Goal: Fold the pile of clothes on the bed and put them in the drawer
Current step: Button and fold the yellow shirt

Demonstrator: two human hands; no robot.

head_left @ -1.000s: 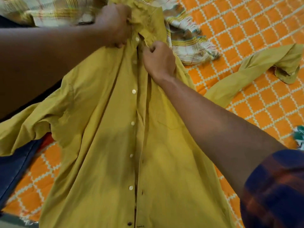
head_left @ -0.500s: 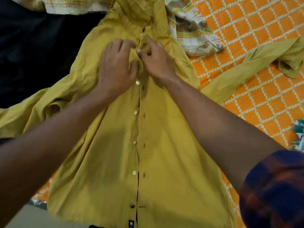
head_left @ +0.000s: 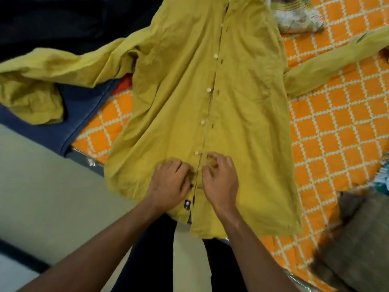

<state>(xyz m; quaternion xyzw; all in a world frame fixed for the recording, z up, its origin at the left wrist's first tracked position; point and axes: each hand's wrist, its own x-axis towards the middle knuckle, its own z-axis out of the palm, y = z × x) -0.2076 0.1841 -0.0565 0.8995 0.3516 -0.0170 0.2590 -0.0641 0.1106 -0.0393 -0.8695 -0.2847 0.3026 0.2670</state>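
Observation:
A mustard-yellow button shirt [head_left: 242, 85] lies front-up on the bed's orange patterned sheet [head_left: 336, 133], its hem hanging over the near edge. One sleeve [head_left: 52, 68] is bunched at the left and the other [head_left: 328, 64] stretches right. My left hand [head_left: 170, 184] rests on the left front panel beside the lowest buttons, fingers curled into the fabric. Just across the placket, my right hand [head_left: 220, 180] pinches the buttonhole edge with curled fingers. The collar is out of view at the top.
A blue garment [head_left: 80, 114] lies under the left sleeve, and dark clothing [head_left: 63, 20] fills the top left. A plaid cloth [head_left: 294, 20] sits at the top right, a grey-brown cloth [head_left: 357, 239] at the lower right. Pale floor [head_left: 42, 186] borders the bed.
Both hands have moved from the collar area down the placket to the lowest buttons near the hem. The view has tilted down, showing the bed edge and floor.

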